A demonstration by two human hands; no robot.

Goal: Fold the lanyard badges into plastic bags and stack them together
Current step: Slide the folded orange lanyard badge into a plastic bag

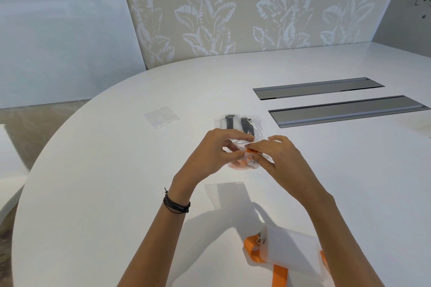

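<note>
Two-handed pinch on a small clear plastic bag [243, 165], thin, glossy and crinkled, held up just above the table [93, 193] at the middle of the view. Left hand [217, 149]: fingers curled, thumb and forefinger gripping the film at the bag's upper edge. Right hand [277, 156]: fingertips closed on the folded orange lanyard [250, 151] at the bag's mouth, with more of the flat woven ribbon bunched inside the plastic below. Too crumpled to tell the bundle's long axis; mouth turned up toward the fingers.

Just beyond the knuckles, flat on the tabletop, two packed bags [238, 124] side by side and touching, each with a dark folded strap lying away from the viewer. Farther left and well apart, one empty bag [161, 116], square and nearly see-through. Nearer the body, below the right forearm, a frosted rectangular badge holder [291, 249], metal clip [260, 240] at its left end, lying over a loose orange strap [279, 275] that runs off the bottom of the view.

Smooth white rounded tabletop, with two long grey metal hatches [347, 109] set flush at far right. Dark corded bracelets [177, 204] round the left wrist. Leaf-patterned wall panel [233, 7] behind.
</note>
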